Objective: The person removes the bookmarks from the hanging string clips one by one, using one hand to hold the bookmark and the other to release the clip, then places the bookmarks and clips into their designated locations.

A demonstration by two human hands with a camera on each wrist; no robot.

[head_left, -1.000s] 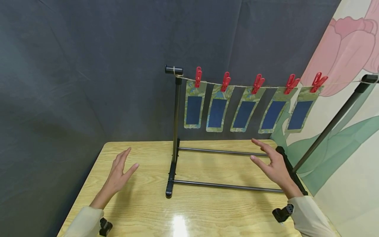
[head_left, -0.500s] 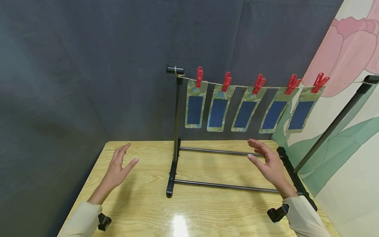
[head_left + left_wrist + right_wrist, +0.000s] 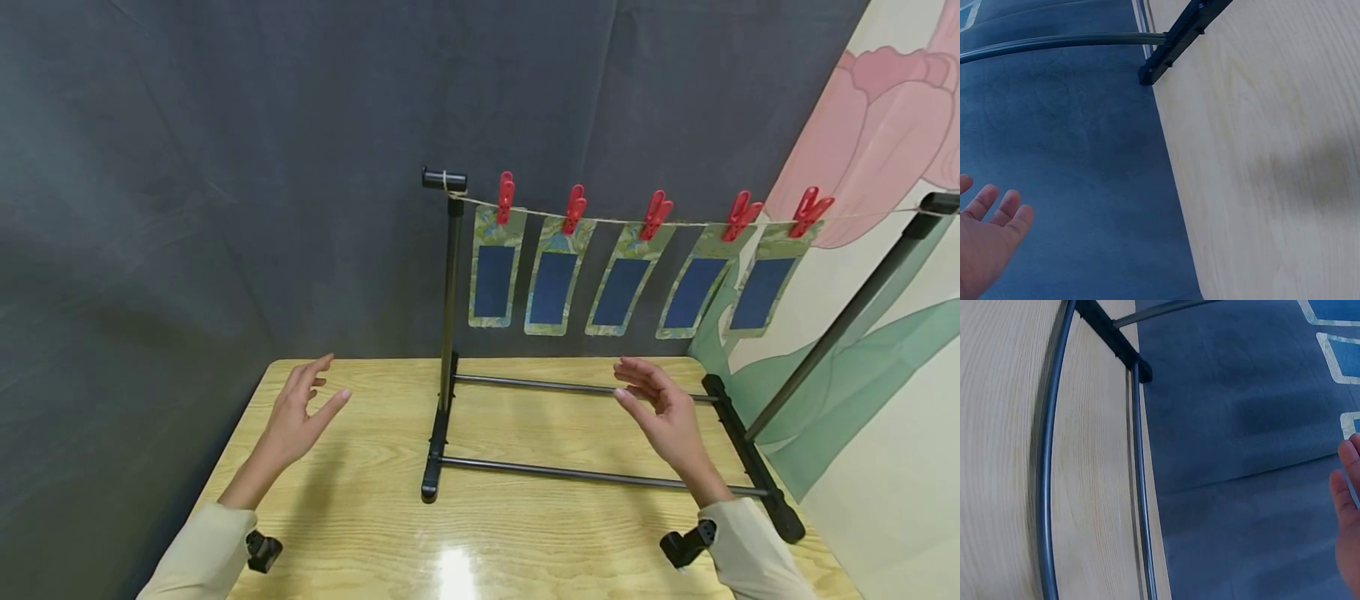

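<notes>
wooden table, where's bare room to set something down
Bare table: left of the black rack, partly hidden by the left hand; in front of the near bar; and between it and the far bar, partly behind the right hand. Above, five pegged cards crowd the line.

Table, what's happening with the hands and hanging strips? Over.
Left hand, right hand above table, both holding nothing. Five strips hang from string by red clothespins. Nothing visibly blocking them.

Head view looks forward and down over the surface [image 3: 360,533]; wrist views sit nearer, tilted sideways; all share rack [image 3: 450,317] and curtain [image 3: 300,167].
</notes>
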